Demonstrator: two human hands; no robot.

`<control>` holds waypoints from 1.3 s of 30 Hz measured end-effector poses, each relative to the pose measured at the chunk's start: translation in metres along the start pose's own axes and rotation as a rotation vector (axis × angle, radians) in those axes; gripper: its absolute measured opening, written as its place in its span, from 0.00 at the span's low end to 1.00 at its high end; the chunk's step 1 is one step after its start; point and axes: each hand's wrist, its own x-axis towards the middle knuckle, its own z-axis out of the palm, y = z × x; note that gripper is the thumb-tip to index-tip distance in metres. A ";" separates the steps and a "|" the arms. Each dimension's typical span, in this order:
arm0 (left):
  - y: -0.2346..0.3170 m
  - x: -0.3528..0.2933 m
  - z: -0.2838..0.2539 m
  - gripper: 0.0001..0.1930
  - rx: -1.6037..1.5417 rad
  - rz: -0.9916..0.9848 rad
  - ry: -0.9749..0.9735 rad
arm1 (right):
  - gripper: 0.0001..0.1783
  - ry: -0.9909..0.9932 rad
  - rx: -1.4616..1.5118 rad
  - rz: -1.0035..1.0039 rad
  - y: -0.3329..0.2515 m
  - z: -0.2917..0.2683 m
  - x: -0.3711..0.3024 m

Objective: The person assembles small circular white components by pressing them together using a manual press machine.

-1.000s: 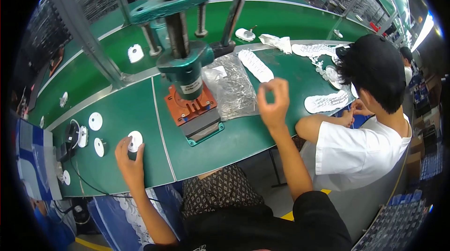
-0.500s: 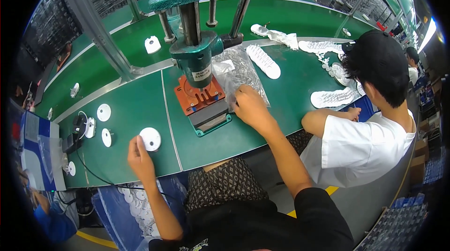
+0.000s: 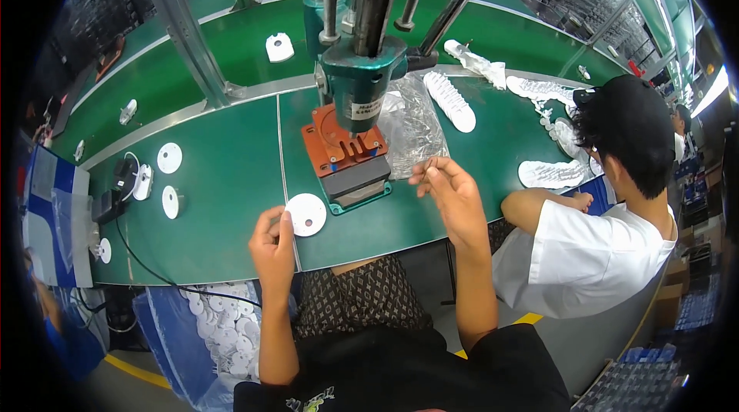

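My left hand (image 3: pixel 272 246) pinches the left edge of a white round plastic disc (image 3: pixel 302 226), raised over the bench near its front edge. The disc has a small reddish-brown spot or hole in it. To its right, my right hand (image 3: pixel 456 200) is raised with thumb and fingertips together; what lies between them is too small to make out. Just beyond that hand lies a clear plastic bag (image 3: pixel 419 139) of thin metallic pieces. Between and beyond the hands stands a green hand press (image 3: pixel 362 77) over an orange fixture plate (image 3: pixel 344 141) with a dark block before it.
Loose white discs (image 3: pixel 169 158) and a black adapter with a cable (image 3: pixel 108 206) lie at the left. Below the bench edge, a blue bin (image 3: pixel 165 335) holds many white discs. Strips of white parts (image 3: pixel 450 103) lie right, where a co-worker in white (image 3: pixel 585 258) sits close.
My left hand has moved right and taken hold of the white disc, lifting it. My right hand has drawn back from the plastic bag, fingers pinched. The view has shifted.
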 end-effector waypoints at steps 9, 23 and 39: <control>0.012 0.000 0.008 0.10 0.218 0.069 -0.012 | 0.08 -0.271 0.106 0.159 0.019 0.041 -0.029; 0.016 -0.001 0.007 0.10 0.213 0.123 -0.055 | 0.12 -0.291 -0.312 0.020 0.054 0.088 -0.054; 0.015 -0.002 0.004 0.06 0.219 0.181 -0.119 | 0.12 -0.219 -0.364 0.098 0.046 0.097 -0.050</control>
